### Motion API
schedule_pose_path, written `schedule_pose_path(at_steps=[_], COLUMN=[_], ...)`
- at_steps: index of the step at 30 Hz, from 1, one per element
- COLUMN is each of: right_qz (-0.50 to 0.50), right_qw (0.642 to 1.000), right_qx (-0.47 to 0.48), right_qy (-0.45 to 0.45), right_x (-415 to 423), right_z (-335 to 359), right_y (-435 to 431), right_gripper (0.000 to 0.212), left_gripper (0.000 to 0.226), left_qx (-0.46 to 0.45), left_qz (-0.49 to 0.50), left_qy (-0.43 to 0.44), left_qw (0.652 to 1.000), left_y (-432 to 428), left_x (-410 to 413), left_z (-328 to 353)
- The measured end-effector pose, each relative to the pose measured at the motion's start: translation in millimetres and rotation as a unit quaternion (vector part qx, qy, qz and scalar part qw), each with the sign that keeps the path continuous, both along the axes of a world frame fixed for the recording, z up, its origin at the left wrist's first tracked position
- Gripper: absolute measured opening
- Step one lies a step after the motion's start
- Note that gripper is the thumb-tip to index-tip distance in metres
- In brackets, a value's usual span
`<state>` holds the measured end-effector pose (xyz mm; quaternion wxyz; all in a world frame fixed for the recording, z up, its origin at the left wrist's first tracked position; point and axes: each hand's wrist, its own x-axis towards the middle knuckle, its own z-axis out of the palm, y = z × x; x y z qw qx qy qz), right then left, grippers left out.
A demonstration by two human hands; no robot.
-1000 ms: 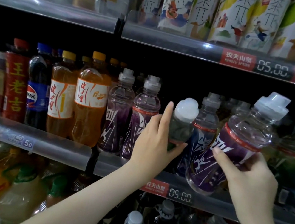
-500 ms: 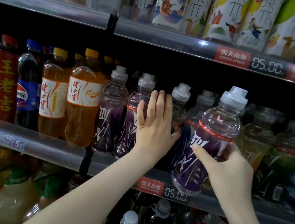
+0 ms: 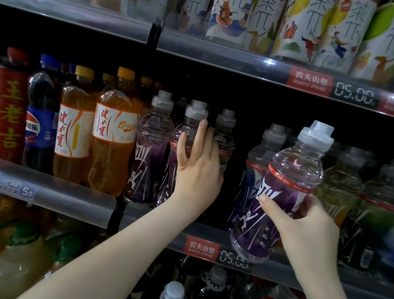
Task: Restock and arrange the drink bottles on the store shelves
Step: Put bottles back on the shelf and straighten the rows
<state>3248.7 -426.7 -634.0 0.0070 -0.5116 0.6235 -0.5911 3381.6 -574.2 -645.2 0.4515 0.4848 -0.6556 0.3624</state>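
My right hand grips a purple-labelled drink bottle with a pale grey cap. It holds the bottle nearly upright, just in front of the middle shelf's rail. My left hand reaches into the same shelf with straight, spread fingers. These touch a grey-capped bottle standing deep in a row. Two more purple bottles stand left of that hand and another purple bottle stands behind the held one. A dark gap lies between my two hands.
Orange drink bottles, a cola bottle and a red bottle fill the shelf's left side. Green-labelled bottles stand at the right. Tea bottles line the shelf above. More bottles crowd the shelf below.
My left hand let go of the bottle it gripped, pushed it upright and back into the row, and now has its fingers spread. My right hand tipped the purple bottle upright.
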Motion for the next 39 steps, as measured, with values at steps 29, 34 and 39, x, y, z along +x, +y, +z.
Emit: schedule_pose_path(at_steps=[29, 34, 39], right_qz=[-0.016, -0.044, -0.059], right_qw=[1.0, 0.999, 0.998], right_qx=[0.0, -0.005, -0.021], right_qy=[-0.013, -0.008, -0.016], right_x=[-10, -29, -50], right_z=[-3, -3, -4], right_y=[16, 23, 28], right_gripper=[0.03, 0.032, 0.031], left_gripper=[0.077, 0.073, 0.103], left_qx=[0.034, 0.202, 0.309], left_qz=[-0.232, -0.413, -0.383], left_qy=[0.007, 0.121, 0.162], left_qw=[0.972, 0.88, 0.855], left_y=[12, 39, 41], left_x=[-5, -38, -65], left_z=[-16, 5, 4])
